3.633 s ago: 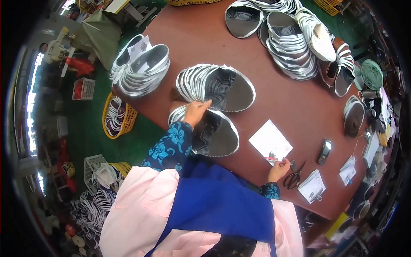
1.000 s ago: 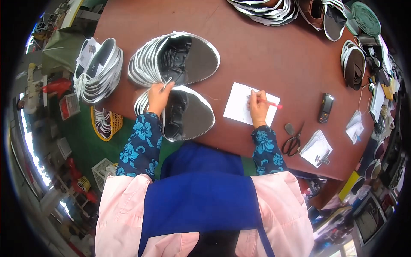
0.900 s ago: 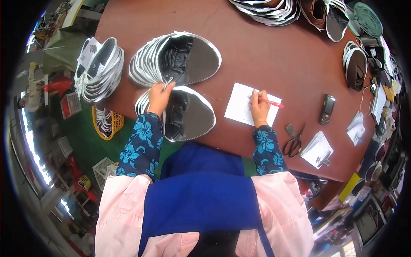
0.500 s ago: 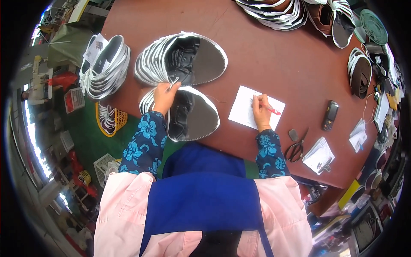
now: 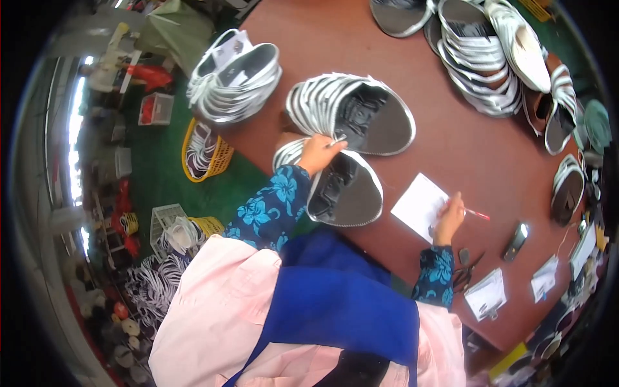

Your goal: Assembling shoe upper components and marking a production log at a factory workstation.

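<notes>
Being gripped by right hand point(image 5: 449, 220) in head view: slim red pen point(image 5: 477, 214), at edge of white rectangular paper sheet point(image 5: 416, 203) on reddish-brown table point(image 5: 451, 142). Thin pale item point(image 5: 338, 140), too small to identify, pinched by left hand point(image 5: 317, 155) between nested stacks of white-edged dark shoe uppers point(image 5: 385, 126). Hands set well apart.

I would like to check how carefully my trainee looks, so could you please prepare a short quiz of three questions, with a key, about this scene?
1. Which colour is the pen held in the right hand?
A) green
B) red
C) yellow

2. True or false: the dark handheld device lies to the right of the white sheet at the right hand.

3. Fill in: the two shoe stacks at the left hand have ____ edges.

Key: 1. B; 2. True; 3. white
</notes>
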Demonstrator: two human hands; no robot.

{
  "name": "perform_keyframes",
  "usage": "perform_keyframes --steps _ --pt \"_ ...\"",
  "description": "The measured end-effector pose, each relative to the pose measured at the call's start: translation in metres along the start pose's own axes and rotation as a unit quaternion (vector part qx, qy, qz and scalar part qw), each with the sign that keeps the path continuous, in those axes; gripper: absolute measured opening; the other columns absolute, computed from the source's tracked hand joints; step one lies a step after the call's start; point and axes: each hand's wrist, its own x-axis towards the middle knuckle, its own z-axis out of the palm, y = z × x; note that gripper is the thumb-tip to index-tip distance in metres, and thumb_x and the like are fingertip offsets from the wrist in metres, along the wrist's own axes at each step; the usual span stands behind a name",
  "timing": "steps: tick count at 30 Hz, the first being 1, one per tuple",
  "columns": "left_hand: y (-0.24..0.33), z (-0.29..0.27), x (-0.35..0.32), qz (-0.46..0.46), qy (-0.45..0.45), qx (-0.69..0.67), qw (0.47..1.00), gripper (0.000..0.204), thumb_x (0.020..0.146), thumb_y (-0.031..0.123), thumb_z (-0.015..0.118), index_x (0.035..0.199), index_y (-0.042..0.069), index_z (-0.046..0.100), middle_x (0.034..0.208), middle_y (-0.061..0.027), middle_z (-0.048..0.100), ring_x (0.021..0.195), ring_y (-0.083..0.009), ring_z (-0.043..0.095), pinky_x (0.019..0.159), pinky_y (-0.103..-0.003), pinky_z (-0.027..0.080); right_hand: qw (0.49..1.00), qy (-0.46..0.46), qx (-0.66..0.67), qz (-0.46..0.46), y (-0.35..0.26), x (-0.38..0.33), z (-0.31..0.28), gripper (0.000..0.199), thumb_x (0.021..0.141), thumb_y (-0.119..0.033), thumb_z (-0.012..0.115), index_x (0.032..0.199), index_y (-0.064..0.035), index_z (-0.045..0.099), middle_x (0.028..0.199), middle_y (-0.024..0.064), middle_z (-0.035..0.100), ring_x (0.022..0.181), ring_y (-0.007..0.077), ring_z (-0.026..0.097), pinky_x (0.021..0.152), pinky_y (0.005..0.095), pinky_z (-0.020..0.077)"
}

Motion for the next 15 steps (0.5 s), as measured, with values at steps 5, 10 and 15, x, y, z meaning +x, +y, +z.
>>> perform_keyframes --steps 5,10,15 --pt "-0.014 -0.046 -0.008 0.033 0.008 -0.289 0.957 0.038 0.1 0.032 0.061 0.1 -0.003 0.075 0.096 -0.0081 0.077 0.089 -0.0128 0.069 0.085 -0.027 0.051 0.997 0.032 -0.069 -0.003 0.013 -0.011 -0.018 0.031 0.104 -0.036 0.056 0.088 -0.0091 0.058 0.067 -0.004 0.047 0.047 0.003 0.037 0.042 0.0213 0.0277" --pt "-0.115 -0.065 -0.02 0.018 0.24 -0.092 0.966 0.029 0.093 0.031 0.069 0.101 0.003 0.073 0.101 -0.0171 0.072 0.096 -0.0311 0.068 0.087 -0.041 0.053 0.979 -0.127 -0.162 0.004 -0.003 -0.058 -0.004 0.031 0.107 -0.031 0.049 0.123 -0.006 0.059 0.09 0.0087 0.068 0.058 0.0102 0.058 0.052 0.0211 0.0456" --pt "-0.119 -0.049 -0.018 -0.097 0.117 -0.149 0.977 0.072 0.078 0.055 0.078 0.121 -0.001 0.065 0.121 -0.0247 0.067 0.116 -0.0369 0.064 0.101 -0.044 0.049 0.965 -0.2 -0.17 0.006 -0.003 -0.112 0.088 0.018 0.107 -0.023 0.048 0.115 -0.0072 0.05 0.116 0.0121 0.064 0.07 0.0139 0.068 0.057 0.0224 0.0497"
